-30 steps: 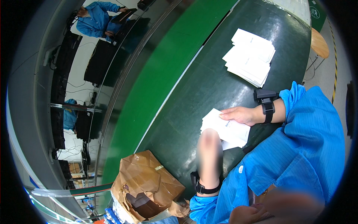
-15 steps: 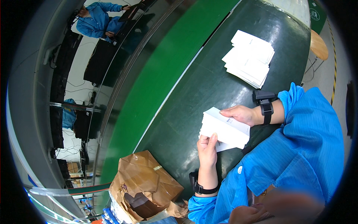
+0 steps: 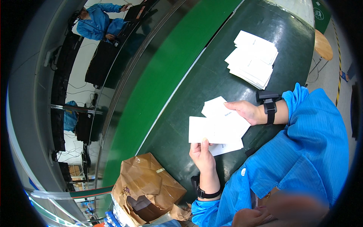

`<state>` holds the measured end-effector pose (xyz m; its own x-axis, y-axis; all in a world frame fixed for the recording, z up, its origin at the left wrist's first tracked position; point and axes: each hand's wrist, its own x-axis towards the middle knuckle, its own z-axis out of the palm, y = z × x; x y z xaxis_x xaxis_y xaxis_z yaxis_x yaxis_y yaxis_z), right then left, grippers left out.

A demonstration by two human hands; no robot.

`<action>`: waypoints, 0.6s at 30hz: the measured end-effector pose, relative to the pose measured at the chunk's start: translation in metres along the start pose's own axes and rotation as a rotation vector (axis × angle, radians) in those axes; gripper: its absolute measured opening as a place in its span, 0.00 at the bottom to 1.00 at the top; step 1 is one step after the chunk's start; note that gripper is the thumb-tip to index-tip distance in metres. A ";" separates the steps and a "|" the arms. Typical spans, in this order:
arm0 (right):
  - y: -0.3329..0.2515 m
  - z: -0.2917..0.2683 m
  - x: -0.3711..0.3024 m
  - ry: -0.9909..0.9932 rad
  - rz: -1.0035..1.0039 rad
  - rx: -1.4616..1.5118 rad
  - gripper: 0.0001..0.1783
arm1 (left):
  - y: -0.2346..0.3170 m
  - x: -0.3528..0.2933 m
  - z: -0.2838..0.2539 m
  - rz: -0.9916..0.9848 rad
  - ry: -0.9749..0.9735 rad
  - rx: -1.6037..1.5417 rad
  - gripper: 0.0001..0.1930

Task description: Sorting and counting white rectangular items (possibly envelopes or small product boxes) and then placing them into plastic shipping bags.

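Note:
My left hand (image 3: 203, 156) is closed, pinching the lower edge of a white leaflet (image 3: 200, 128) between thumb and fingers. That leaflet sticks out to the left, overlapping the stack. My right hand (image 3: 244, 111) grips the stack of white leaflets (image 3: 230, 123) at its upper right side, thumb on top and fingers hidden underneath. The stack is fanned, and one leaflet (image 3: 227, 147) juts out below. On the dark green table beyond my right hand lies a loose pile of similar white leaflets (image 3: 251, 60).
A torn, open brown paper bag (image 3: 151, 185) stands left of my left forearm. Past the dark green tabletop (image 3: 181, 109) runs a bright green strip (image 3: 151, 75). People in blue work beyond it at upper left. A wooden stool (image 3: 323, 45) stands at far right.
My left hand has shifted left, sliding a leaflet partly off the stack. The stack in my right hand is more fanned out. A person's foot has appeared at the far right.

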<state>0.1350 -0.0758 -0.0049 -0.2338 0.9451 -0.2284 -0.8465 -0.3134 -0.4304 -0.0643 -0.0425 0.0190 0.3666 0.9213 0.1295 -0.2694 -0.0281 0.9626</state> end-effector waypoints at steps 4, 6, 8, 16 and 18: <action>-0.001 -0.005 0.003 -0.041 -0.017 0.114 0.26 | 0.007 0.000 0.009 0.150 0.202 0.017 0.09; -0.002 -0.008 0.004 -0.064 -0.026 0.142 0.26 | 0.009 -0.002 0.013 0.227 0.228 0.094 0.07; -0.001 -0.012 0.005 -0.089 -0.031 0.161 0.25 | 0.008 -0.011 0.020 0.253 0.253 0.253 0.07; -0.002 -0.007 0.004 0.017 -0.077 0.067 0.22 | 0.000 -0.017 0.026 0.396 -0.253 0.664 0.17; -0.003 -0.002 0.003 0.047 -0.089 -0.024 0.21 | 0.005 -0.018 0.018 -0.067 -0.313 0.263 0.17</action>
<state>0.1381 -0.0721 -0.0059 -0.1353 0.9641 -0.2286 -0.8511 -0.2312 -0.4713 -0.0558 -0.0660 0.0256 0.6394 0.7634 0.0917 -0.0137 -0.1080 0.9941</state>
